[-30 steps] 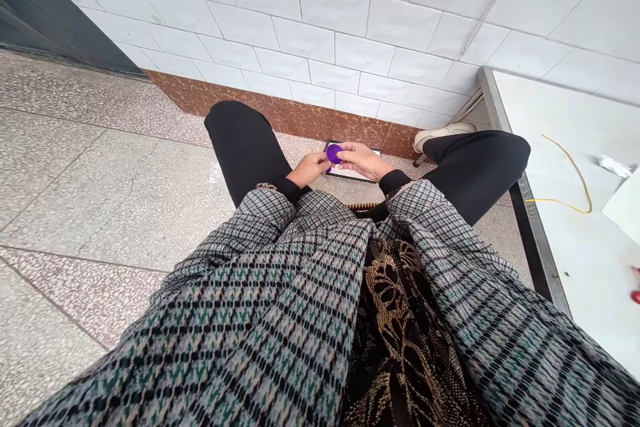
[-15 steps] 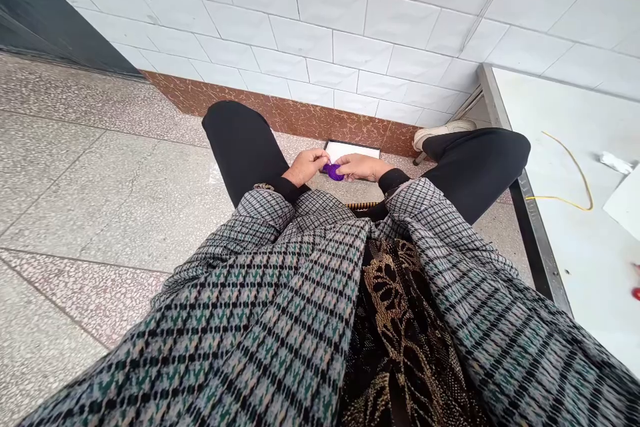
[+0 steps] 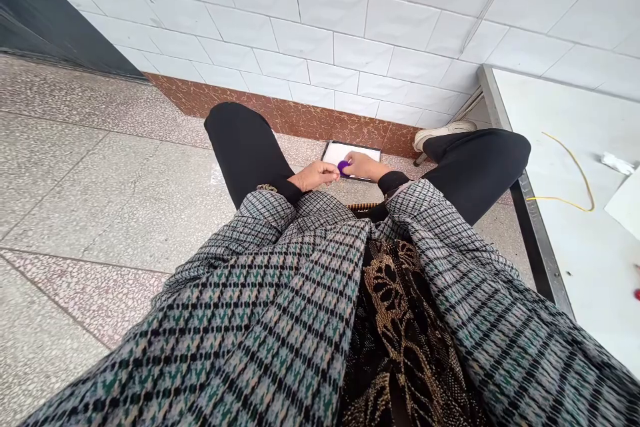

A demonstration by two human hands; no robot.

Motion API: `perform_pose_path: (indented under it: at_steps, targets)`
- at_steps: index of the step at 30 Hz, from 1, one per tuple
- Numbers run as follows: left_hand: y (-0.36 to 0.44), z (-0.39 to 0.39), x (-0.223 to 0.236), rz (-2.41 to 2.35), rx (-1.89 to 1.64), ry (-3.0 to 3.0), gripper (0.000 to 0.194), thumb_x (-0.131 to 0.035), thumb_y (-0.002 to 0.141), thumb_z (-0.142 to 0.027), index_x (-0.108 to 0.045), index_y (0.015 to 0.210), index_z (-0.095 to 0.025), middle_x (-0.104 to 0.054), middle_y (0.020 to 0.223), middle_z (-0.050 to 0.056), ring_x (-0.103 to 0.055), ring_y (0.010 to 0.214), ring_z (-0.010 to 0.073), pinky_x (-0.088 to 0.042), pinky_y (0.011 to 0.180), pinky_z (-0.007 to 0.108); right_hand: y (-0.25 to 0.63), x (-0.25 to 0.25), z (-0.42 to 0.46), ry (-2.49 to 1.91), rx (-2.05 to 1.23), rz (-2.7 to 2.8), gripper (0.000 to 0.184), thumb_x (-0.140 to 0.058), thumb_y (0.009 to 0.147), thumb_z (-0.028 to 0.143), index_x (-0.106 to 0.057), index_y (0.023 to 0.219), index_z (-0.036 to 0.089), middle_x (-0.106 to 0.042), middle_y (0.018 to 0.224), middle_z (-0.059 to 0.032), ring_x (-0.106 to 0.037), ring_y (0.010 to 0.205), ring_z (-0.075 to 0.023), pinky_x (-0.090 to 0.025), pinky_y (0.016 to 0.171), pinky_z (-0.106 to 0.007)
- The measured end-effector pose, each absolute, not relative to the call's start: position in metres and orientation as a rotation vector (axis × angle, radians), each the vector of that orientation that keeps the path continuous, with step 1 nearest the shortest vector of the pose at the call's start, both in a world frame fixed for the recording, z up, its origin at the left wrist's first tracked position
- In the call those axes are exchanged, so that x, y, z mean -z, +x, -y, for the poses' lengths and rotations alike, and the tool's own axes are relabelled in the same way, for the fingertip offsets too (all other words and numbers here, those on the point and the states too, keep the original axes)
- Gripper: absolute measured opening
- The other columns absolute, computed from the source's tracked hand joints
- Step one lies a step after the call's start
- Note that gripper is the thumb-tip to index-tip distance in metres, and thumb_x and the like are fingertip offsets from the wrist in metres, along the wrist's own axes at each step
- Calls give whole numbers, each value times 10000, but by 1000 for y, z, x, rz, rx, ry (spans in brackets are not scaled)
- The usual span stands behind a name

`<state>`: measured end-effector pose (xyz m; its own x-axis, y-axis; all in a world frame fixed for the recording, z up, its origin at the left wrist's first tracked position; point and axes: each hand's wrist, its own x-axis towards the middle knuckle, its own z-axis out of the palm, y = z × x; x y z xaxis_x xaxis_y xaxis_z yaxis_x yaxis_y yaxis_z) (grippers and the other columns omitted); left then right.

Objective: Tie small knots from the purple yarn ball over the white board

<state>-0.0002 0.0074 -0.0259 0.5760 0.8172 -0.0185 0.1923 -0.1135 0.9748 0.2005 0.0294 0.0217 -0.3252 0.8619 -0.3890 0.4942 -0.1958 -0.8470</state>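
Note:
A small, rounded purple piece [image 3: 343,167] is held in the fingers of my right hand [image 3: 365,165]. It looks like worked or wound yarn, but its exact kind is too small to tell. My left hand [image 3: 317,175] is just left of it and a little lower, thumb and fingertips pinched together. Anything between those left fingertips, such as a thread or needle, is too small to make out. Both hands are between my knees, above a white panel with a dark frame [image 3: 330,152] lying on the floor.
To the right stands a white table [image 3: 565,247] with a metal edge, bearing a bent yellow strand [image 3: 584,180] and a crumpled white scrap [image 3: 616,163]. A tiled wall [image 3: 310,40] rises ahead. A dark panel [image 3: 60,20] stands at the upper left.
My left hand has moved slightly down and away from the purple piece. My right hand has turned and drawn the piece a little to the right, and less of it shows.

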Motion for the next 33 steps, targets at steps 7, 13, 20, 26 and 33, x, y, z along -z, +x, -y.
perform_pose_path:
  at_steps: [7, 13, 20, 26, 33]
  targets:
    - [-3, -16, 30, -1157, -933, 1498, 166, -675, 808, -279, -624, 688, -176, -557, 607, -14, -500, 589, 135, -422, 648, 270, 201, -42, -18, -1220, -2068, 1445, 171, -728, 789, 25, -724, 891, 162, -744, 823, -18, -648, 707, -121, -561, 627, -182]
    - [5, -11, 32, -937, -633, 1552, 248, -756, 762, -369, -677, 657, -159, -593, 602, 10, -544, 554, 144, -458, 624, 283, 196, -47, -20, -1120, -1860, 1153, 102, -638, 942, 63, -651, 972, 161, -686, 864, -5, -623, 739, -102, -550, 672, -192]
    - [-1, -7, 25, -845, -640, 1680, 354, -760, 786, -509, -690, 717, -168, -630, 663, 18, -555, 617, 152, -457, 647, 276, 196, -28, -29, -1613, -1315, 1646, 248, -759, 841, 50, -568, 912, 193, -643, 832, 20, -570, 710, -114, -479, 610, -199]
    - [-6, -8, 19, -1121, -951, 1716, 184, -663, 810, -335, -673, 731, -170, -600, 706, 8, -542, 701, 157, -440, 735, 288, 201, -30, -24, -1477, -1740, 1788, 225, -773, 765, 33, -678, 919, 168, -698, 804, -20, -616, 669, -144, -511, 538, -212]
    - [-4, -13, 26, -1250, -851, 1608, 174, -633, 822, -317, -655, 732, -170, -580, 650, -11, -532, 638, 147, -450, 684, 283, 197, -49, -16, -1141, -1992, 1301, 243, -671, 845, -6, -634, 1010, 170, -706, 847, 0, -672, 706, -106, -592, 657, -188]
